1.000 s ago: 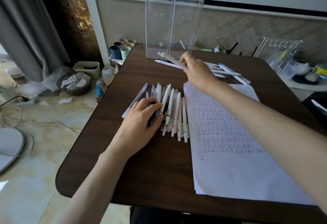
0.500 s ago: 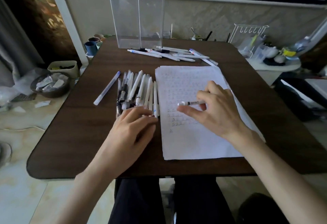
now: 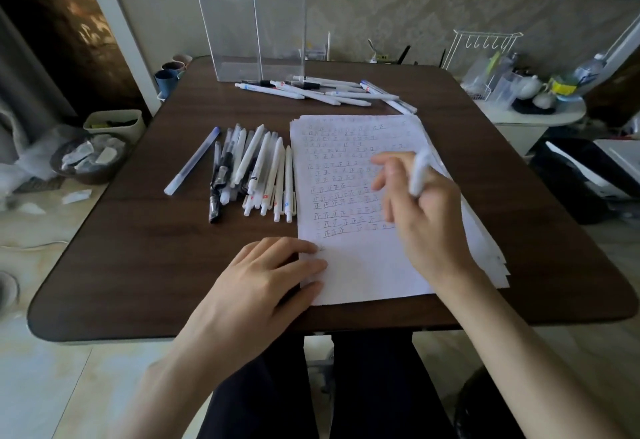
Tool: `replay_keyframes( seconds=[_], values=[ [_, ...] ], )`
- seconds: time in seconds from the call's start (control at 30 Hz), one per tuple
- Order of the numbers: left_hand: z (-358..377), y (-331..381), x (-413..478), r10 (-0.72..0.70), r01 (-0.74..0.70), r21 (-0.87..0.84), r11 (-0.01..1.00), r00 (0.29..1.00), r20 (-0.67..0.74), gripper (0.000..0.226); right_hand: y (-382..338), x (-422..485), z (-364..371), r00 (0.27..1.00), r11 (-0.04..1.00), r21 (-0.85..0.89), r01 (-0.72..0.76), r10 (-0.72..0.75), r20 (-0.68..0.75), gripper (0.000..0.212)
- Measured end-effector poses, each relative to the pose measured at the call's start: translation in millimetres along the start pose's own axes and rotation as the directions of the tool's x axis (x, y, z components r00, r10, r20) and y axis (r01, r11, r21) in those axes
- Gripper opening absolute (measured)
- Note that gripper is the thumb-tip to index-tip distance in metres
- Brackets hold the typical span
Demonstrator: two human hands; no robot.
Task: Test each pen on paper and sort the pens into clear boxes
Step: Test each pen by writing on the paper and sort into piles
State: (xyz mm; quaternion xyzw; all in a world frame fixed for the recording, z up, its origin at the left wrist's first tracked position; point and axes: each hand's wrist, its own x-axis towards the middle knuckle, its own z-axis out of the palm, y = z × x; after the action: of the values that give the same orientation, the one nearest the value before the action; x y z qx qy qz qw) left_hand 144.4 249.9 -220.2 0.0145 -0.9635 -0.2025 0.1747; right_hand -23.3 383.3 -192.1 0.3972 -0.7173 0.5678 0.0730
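One white pen (image 3: 419,175) in right hand (image 3: 424,220); left hand (image 3: 263,286) presses the paper (image 3: 356,265).

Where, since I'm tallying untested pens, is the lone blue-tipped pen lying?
In the head view the blue-tipped pen lies slanted on the table, left of centre, just left of the pen pile.

Beyond the dark wooden desk's (image 3: 166,265) far left corner stand cups (image 3: 167,81). On the floor left of the desk sit a cream bin (image 3: 116,124) and a bowl (image 3: 90,161) of what looks like crumpled paper. Right of the desk, a white wire rack (image 3: 485,47) stands at a cluttered shelf (image 3: 533,117).
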Motion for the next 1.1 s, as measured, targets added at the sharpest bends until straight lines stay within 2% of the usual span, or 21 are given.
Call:
replay_keyframes(
  seconds=[0.03,0.07,0.2,0.3,0.4,0.53,0.73,0.87,1.1],
  values=[
    [0,1,-1,0.005,-0.005,0.015,1.0,1.0,0.01,0.033,-5,-2,2,0.993,0.983,0.139,-0.116,0.116,0.014,0.031],
    [0,2,-2,0.003,-0.003,0.023,1.0,1.0,0.015,0.033,-8,-3,5,0.981,0.965,0.177,-0.195,0.19,0.042,0.037],
    [2,5,-6,-0.016,0.016,0.048,0.999,1.0,0.005,0.032,-13,-11,18,0.921,0.9,0.219,-0.377,0.337,0.196,0.051],
    [3,5,-7,-0.065,0.064,0.067,0.996,0.997,0.027,0.032,-11,-18,24,0.905,0.919,0.131,-0.372,0.327,0.272,0.038],
    [2,6,-7,-0.116,0.107,0.111,0.988,0.99,0.076,0.036,-6,-20,26,0.895,0.915,0.1,-0.392,0.354,0.271,0.032],
    [2,6,-6,-0.126,0.111,0.135,0.985,0.985,0.116,0.041,-4,-20,28,0.897,0.918,0.008,-0.397,0.386,0.215,0.035],
    [2,5,-7,-0.128,0.113,0.134,0.985,0.985,0.117,0.042,-7,-20,31,0.896,0.924,-0.061,-0.377,0.381,0.229,0.036],
    [3,4,-8,-0.124,0.109,0.123,0.986,0.985,0.116,0.042,-5,-20,31,0.908,0.928,-0.07,-0.366,0.372,0.193,0.037],
    [3,3,-7,-0.123,0.109,0.124,0.986,0.986,0.108,0.042,-5,-20,31,0.898,0.922,-0.046,-0.385,0.385,0.21,0.037]
  ],
)
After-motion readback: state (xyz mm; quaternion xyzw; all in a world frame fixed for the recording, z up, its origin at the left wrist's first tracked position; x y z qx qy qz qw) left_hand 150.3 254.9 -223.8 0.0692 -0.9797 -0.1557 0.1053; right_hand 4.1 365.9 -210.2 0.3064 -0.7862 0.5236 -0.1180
